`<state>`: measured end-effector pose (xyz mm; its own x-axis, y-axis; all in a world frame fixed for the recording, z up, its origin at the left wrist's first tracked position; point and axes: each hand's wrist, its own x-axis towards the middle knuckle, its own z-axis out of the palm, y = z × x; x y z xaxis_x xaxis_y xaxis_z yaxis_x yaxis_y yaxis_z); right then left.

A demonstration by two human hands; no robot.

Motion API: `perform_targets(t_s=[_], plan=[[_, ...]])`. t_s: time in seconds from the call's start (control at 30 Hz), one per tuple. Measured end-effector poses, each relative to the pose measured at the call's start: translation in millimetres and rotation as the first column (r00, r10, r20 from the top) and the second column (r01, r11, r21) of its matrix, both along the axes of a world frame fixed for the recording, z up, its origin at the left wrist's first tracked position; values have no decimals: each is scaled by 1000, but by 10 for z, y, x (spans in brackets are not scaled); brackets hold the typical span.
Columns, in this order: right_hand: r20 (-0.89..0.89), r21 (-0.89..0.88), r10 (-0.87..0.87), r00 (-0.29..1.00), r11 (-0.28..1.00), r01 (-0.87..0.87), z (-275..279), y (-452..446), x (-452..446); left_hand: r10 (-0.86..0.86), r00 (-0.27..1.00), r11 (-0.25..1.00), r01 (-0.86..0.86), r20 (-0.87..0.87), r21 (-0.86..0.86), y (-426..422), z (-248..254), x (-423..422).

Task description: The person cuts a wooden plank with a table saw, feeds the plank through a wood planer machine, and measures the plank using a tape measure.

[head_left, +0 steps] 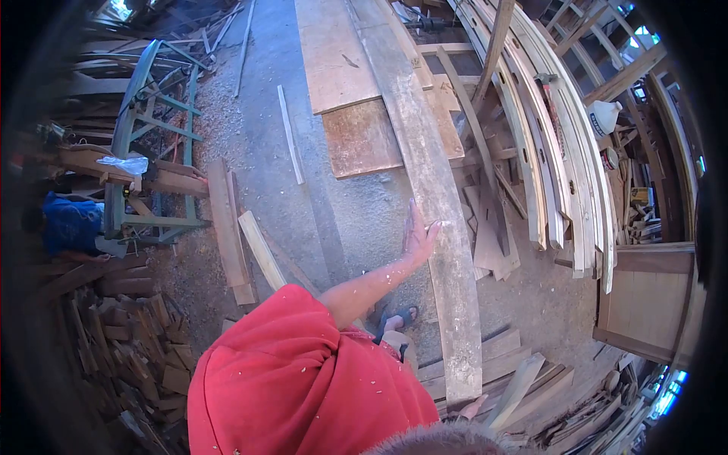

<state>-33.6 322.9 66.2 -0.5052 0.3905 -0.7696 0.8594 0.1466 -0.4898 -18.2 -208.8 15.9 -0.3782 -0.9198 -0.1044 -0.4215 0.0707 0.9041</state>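
A long, weathered wooden plank point(447, 296) runs from near my head to the far end of the view. My left hand point(418, 236) lies against its left edge, with the fingers stretched out and the thumb apart over the top face. At the near end of the plank, my right hand point(473, 408) grips the end; only part of the hand shows, and the rest is hidden below. Beneath the plank's far half are plywood sheets point(345, 68) and a stained square board point(362, 140).
Long curved timbers point(531, 129) are stacked to the right, with a hammer point(544, 78) on them and a white jug point(604, 117) beside. Boards point(500, 349) lie on the floor near me. At left are a green metal frame point(155, 220), scrap wood point(114, 334) and a person in blue point(72, 225).
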Motion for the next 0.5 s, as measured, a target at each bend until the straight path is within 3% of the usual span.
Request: perform_targets(t_s=[0.27,0.33,0.43,0.5], plan=[[-49,26,19,999,999,-18,-94,-111,-24,-16,999,1000,16,45,-3,-236,-10,-32],[-12,-151,-15,1000,988,13,-122,-165,-57,-20,997,1000,21,68,-10,-333,-10,-61],[8,-77,48,999,996,-47,-158,-234,-78,-19,993,1000,21,116,-19,-452,39,-78],[-13,-136,77,997,988,-78,-206,-257,-98,-28,991,999,26,134,22,-531,79,-87]])
